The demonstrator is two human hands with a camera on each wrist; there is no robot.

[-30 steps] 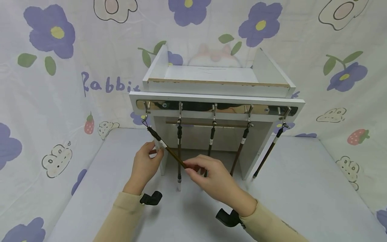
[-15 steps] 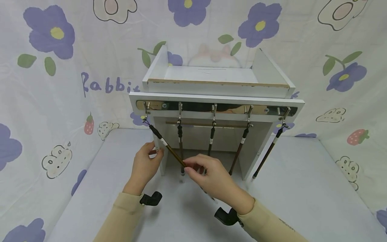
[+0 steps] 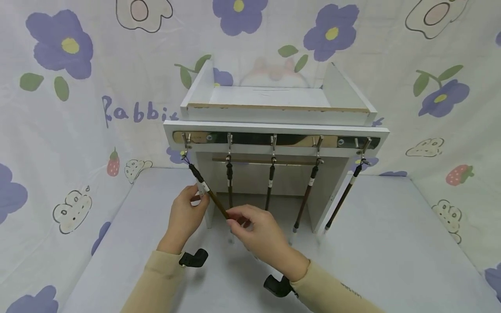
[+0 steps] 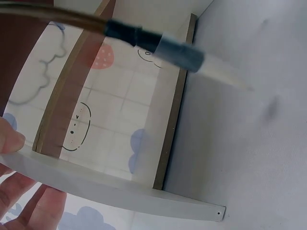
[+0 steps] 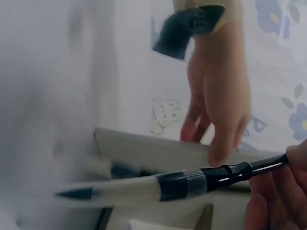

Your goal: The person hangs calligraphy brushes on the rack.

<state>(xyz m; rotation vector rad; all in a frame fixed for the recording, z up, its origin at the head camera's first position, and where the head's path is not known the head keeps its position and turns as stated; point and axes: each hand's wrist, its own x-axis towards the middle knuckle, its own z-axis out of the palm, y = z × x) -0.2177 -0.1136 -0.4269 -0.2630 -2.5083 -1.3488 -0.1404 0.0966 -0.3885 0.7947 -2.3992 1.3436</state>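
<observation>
A calligraphy brush (image 3: 211, 195) hangs by its cord from the leftmost hook of a white wooden rack (image 3: 274, 126), slanting down to the right. My right hand (image 3: 260, 230) pinches its brown handle between thumb and fingers. In the right wrist view the same brush (image 5: 172, 186) points left, its pale bristles ending in a dark tip. My left hand (image 3: 187, 213) holds the rack's left side panel, with the thumb on one face and fingers on the other, as the left wrist view shows on the white panel (image 4: 96, 189). Another brush (image 4: 177, 51) crosses that view.
Several more brushes hang from the other hooks, among them a far-right brush (image 3: 343, 201) and a brown brush (image 3: 305, 198). An open-fronted shelf (image 3: 270, 98) tops the rack. Patterned cloth (image 3: 133, 78) covers the wall behind; the white table surface (image 3: 391, 243) lies beneath.
My right hand has shifted slightly left with the pinched brush, which now slants more steeply. The neighbouring brushes have swayed a little. The left hand keeps its hold on the panel.
</observation>
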